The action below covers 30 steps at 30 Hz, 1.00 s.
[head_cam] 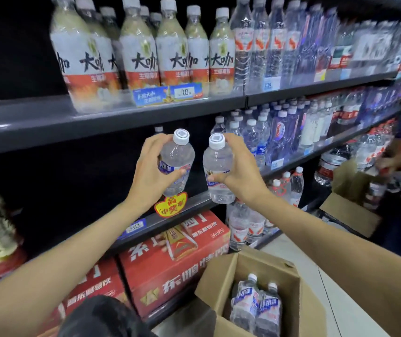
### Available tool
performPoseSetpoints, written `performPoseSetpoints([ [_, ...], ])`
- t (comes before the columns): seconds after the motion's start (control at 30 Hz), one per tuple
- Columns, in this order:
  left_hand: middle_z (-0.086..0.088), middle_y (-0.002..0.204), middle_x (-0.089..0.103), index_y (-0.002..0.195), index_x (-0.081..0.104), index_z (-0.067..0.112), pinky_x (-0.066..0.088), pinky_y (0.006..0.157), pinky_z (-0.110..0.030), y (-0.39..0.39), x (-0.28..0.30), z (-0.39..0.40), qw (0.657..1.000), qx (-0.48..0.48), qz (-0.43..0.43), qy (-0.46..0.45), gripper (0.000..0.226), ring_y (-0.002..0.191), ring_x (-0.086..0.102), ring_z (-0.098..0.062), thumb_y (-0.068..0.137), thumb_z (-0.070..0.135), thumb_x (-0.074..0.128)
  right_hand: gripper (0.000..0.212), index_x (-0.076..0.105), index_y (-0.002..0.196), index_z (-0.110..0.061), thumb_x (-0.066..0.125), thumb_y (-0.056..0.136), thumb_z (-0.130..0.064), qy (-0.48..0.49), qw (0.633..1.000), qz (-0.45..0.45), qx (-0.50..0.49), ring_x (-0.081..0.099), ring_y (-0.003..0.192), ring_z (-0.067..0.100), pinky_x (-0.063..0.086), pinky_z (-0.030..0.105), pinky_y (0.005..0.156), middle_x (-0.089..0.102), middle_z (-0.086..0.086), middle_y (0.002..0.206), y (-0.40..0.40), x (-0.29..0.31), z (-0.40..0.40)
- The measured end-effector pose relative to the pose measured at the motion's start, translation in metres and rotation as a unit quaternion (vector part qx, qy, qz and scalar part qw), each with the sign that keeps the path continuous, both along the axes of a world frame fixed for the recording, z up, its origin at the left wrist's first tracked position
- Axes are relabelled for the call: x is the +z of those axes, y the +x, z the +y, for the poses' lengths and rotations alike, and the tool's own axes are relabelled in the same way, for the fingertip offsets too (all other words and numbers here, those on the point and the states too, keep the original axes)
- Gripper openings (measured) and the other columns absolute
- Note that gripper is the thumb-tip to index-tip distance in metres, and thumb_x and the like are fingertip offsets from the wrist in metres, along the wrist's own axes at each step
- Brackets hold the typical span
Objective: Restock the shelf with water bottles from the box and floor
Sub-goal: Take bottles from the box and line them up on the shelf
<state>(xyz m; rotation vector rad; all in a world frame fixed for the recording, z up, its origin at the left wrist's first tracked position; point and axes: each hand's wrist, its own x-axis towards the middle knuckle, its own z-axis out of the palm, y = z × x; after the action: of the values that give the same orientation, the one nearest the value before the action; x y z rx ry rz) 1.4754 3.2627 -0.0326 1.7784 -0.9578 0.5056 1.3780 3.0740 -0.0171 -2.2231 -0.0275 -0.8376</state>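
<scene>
My left hand (152, 170) grips a small clear water bottle (178, 154) with a white cap and a blue label. Beside it, my right hand (239, 171) holds a second, matching bottle (218, 164). Both bottles are upright and raised in front of the dark middle shelf (194, 198), just above its front edge. Down at the bottom, an open cardboard box (218, 280) on the floor has two more bottles (255, 305) of the same kind standing in it.
The top shelf (121, 113) carries large white-labelled drink bottles and clear water bottles. More water bottles (267, 139) fill the middle shelf to the right. Red cartons (170, 261) sit under it. Another open box (350, 203) and another person's hand (389, 162) are at far right.
</scene>
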Motion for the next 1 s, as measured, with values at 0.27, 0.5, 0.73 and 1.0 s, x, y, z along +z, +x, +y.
performPoseSetpoints([
  [0.27,0.001,0.129,0.045,0.13,0.052,0.016,0.035,0.107,-0.019,0.045,-0.015,0.028,0.998,0.044,-0.027,0.048,0.068,0.123,0.041,0.003,0.07,0.01,0.083,0.074,0.047,0.121,-0.023,0.084,0.063,0.004,0.003,0.999,0.001,0.046,0.043,0.101,0.0,0.034,-0.003,0.078,0.049,-0.009,0.115,0.066,-0.006,0.022],
  [0.5,0.008,0.123,0.042,0.127,0.052,0.017,0.045,0.102,-0.038,0.093,-0.054,0.048,0.99,0.133,0.053,-0.005,0.069,0.118,0.047,-0.01,0.066,0.012,0.084,0.073,0.046,0.116,-0.028,0.082,0.06,0.004,-0.005,0.998,0.002,0.063,0.053,0.104,0.013,0.052,0.036,0.086,0.053,-0.01,0.111,0.126,-0.029,0.045],
  [0.73,0.004,0.127,0.044,0.126,0.051,0.02,0.048,0.099,-0.039,0.13,-0.082,0.066,0.971,0.219,0.093,-0.014,0.071,0.116,0.047,-0.008,0.064,0.02,0.087,0.066,0.046,0.117,-0.025,0.075,0.067,0.006,0.053,0.992,0.054,0.102,0.059,0.097,0.013,0.056,0.039,0.082,0.054,-0.007,0.103,0.181,-0.054,0.069],
  [1.0,0.009,0.115,0.055,0.115,0.045,0.03,0.049,0.089,-0.02,0.161,-0.091,0.08,0.959,0.215,0.179,-0.053,0.069,0.104,0.057,0.002,0.061,0.023,0.088,0.057,0.046,0.116,-0.019,0.067,0.071,0.009,0.061,0.983,0.104,0.14,0.062,0.093,0.018,0.058,0.044,0.078,0.057,-0.001,0.104,0.234,-0.073,0.087],
])
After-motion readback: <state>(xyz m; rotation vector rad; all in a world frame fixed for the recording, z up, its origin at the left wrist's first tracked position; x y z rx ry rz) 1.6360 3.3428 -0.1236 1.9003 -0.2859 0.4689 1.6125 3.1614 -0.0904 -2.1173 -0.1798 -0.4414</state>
